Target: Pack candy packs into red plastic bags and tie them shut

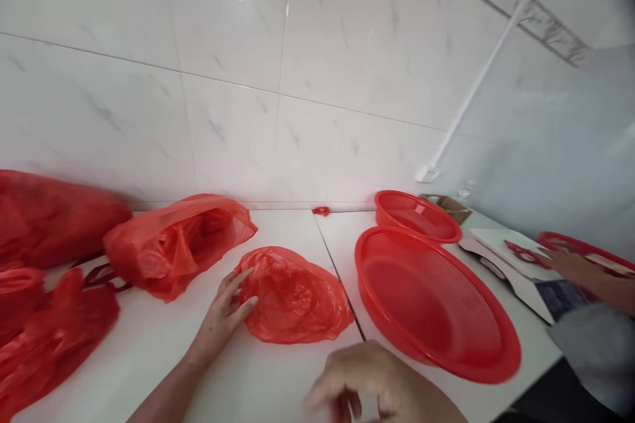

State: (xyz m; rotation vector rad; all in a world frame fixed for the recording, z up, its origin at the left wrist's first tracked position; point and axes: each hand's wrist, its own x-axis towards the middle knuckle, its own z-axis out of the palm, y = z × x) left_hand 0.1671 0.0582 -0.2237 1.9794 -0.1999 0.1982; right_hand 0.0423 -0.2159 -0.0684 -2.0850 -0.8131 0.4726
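A red plastic bag (300, 294) lies with its mouth spread wide on the white table, its inside crumpled. My left hand (231, 307) is at the left rim of this bag, thumb and fingers apart and touching the edge. In front of the bag, near the bottom of the view, my right hand (367, 377) is raised with its fingers bent and some gap between them. It is blurred, and I see nothing in it. A large red plastic basket (436, 304) stands to the right of the bag, close to my right hand.
Filled-looking red bags (54, 218) and another open red bag (178, 241) lie at the left. A smaller red basket (417, 215) is behind the large one. At right, another person's hand (570, 264) is over a white scale (516, 277) with a red item on it.
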